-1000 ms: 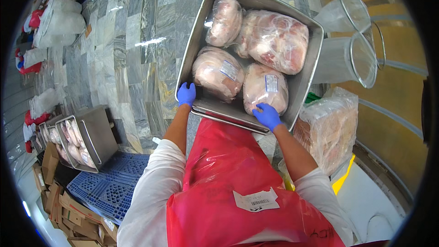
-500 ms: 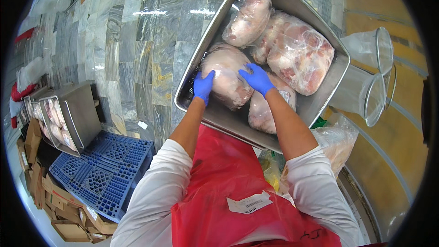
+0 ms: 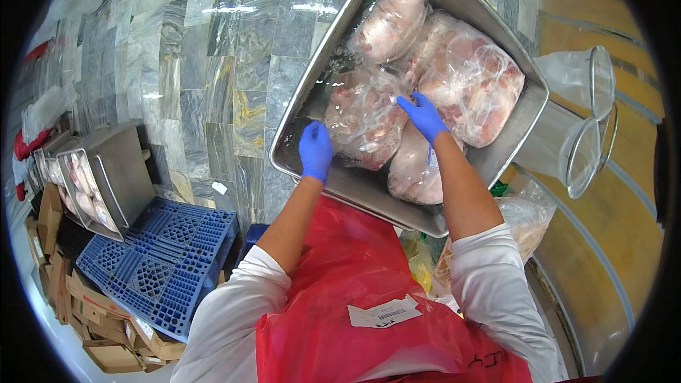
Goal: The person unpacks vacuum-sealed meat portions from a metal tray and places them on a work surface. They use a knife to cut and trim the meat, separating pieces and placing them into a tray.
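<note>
A steel tub (image 3: 296, 113) holds several plastic-wrapped pieces of meat. The middle-left piece (image 3: 362, 124) shows crumpled film over its top. Beside its left side, my blue-gloved left hand (image 3: 315, 147) has loosely bent fingers and holds nothing. My right hand (image 3: 425, 117), also in a blue glove, is at the piece's right side, fingers apart and fingertips on or just above the film. Behind are a rounded piece (image 3: 390, 14) and a larger one (image 3: 482, 92); a labelled piece (image 3: 411, 174) lies nearest me, partly under my right wrist.
A blue pallet (image 3: 159, 262), steel containers of meat (image 3: 124, 174) and flattened cardboard (image 3: 106, 347) lie at left, beyond them red-and-white clothed shapes (image 3: 28, 149). At right are clear cylindrical containers (image 3: 567, 78), a wrapped block (image 3: 518, 220) and an ochre wall (image 3: 596, 255).
The middle-left piece has turned over, showing crumpled film. Both hands moved from the tub's front onto that piece, then apart slightly. The tub now sits farther right and up in view.
</note>
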Demonstrator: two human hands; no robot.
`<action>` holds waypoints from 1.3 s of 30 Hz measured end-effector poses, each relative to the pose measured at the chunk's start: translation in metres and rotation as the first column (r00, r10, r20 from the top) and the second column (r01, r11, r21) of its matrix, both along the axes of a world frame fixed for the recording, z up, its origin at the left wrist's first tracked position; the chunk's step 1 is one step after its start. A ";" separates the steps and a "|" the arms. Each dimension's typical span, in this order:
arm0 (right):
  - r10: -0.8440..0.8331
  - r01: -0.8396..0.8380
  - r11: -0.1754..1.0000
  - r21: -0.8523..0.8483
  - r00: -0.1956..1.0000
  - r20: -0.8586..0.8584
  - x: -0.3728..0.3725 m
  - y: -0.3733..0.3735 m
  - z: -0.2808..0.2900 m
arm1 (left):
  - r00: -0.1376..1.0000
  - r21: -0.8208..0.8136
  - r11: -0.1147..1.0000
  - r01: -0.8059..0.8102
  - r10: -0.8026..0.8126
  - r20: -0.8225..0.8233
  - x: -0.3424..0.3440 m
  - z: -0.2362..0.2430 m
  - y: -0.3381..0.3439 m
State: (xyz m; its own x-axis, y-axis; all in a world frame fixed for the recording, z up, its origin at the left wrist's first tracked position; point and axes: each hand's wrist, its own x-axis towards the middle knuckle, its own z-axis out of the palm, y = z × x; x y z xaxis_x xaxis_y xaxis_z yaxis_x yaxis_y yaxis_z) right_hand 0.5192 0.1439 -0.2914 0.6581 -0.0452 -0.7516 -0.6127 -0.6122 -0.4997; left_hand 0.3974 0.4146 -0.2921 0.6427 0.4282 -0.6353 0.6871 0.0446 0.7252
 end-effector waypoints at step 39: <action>-0.405 0.477 0.869 -0.131 0.838 0.366 -0.041 -0.024 -0.021 | 0.846 -0.610 0.605 -0.512 0.234 -0.478 -0.012 -0.100 0.044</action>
State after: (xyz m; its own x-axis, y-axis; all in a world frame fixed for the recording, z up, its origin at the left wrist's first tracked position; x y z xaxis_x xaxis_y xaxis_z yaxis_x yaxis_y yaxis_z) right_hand 0.4786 0.1203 -0.3127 0.7290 -0.5193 -0.4458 -0.6731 -0.4259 -0.6046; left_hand 0.3858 0.4585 -0.3922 0.2315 -0.0740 -0.9700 0.6650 0.7398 0.1023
